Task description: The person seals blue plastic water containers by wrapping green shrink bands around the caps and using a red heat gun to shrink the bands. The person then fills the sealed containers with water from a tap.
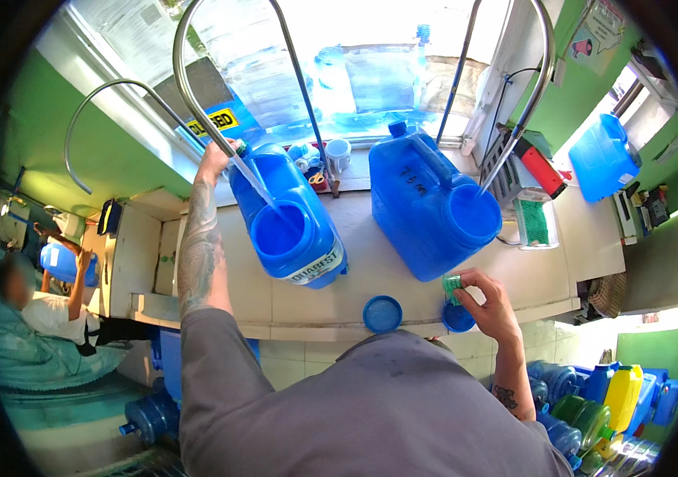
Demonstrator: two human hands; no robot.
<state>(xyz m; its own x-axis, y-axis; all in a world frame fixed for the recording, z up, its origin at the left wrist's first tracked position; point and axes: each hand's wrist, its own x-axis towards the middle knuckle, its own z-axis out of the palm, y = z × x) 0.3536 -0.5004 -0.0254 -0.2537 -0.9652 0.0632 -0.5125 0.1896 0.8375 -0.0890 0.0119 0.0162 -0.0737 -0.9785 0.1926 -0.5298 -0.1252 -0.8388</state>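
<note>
Two blue plastic water jugs lie tilted on the counter, their wide mouths facing me. Water runs from a curved steel spout [181, 65] into the left jug [282, 161], which bears a printed label. Another spout [544, 71] points into the mouth of the right jug [410, 197]. My left hand [215, 160] is at the far end of the left jug, fingers on its small greenish cap [243, 148], partly hidden by the spout. Between thumb and fingers, my right hand [485, 301] pinches a crumpled green piece [451, 287] above a blue lid [458, 316]. Another round lid [382, 314] lies at the counter's front edge.
Behind the jugs, a white cup [338, 154] and scissors [316, 177] stand by the window. A red-and-black tool [539, 167] and a green-filled tray [534, 223] are at right. Several bottles [580, 411] crowd the floor. Another person [56, 310] handles a blue container at far left.
</note>
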